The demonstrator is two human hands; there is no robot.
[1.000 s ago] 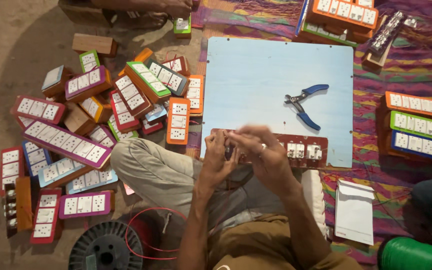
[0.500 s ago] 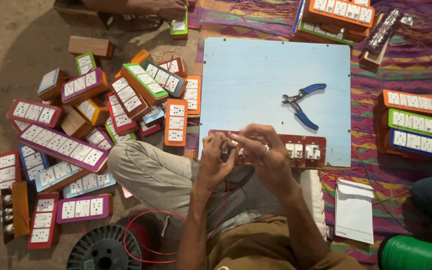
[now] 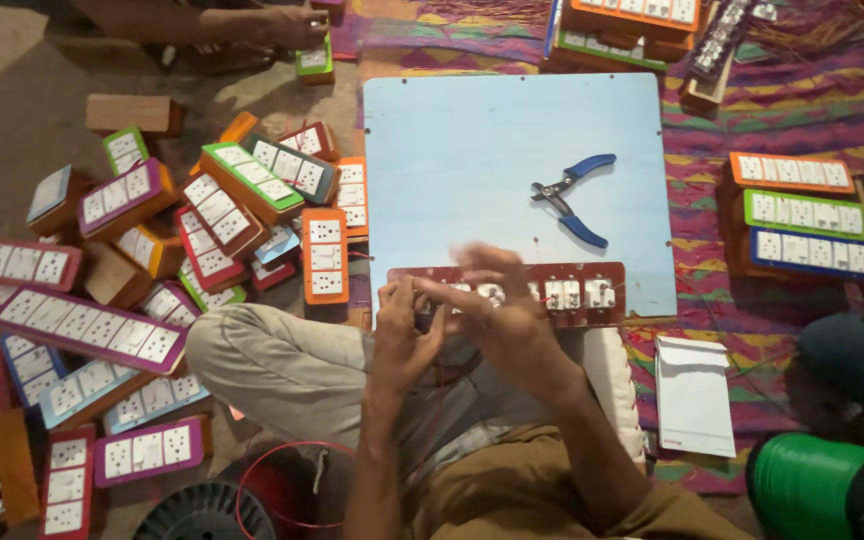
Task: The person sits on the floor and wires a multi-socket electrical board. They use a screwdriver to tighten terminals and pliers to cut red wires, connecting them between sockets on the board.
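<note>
Both hands (image 3: 457,320) at board edge (image 3: 512,290).

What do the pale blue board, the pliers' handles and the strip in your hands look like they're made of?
Board: likely painted or laminated sheet, smooth, matte, uniform blue. Pliers: blue handles look like plastic or rubber sleeves over dark metal jaws. Strip: reddish-brown plate, possibly wood or laminate, carrying white, plastic-looking switches.

My left hand (image 3: 404,340) and right hand (image 3: 507,320) are bare, no gloves, forearms uncovered up to the frame's edge. Light grey-beige trousers (image 3: 282,365) over my knee, loose and creased. Nearer me, olive-brown cloth (image 3: 512,490), rumpled in soft folds.
</note>
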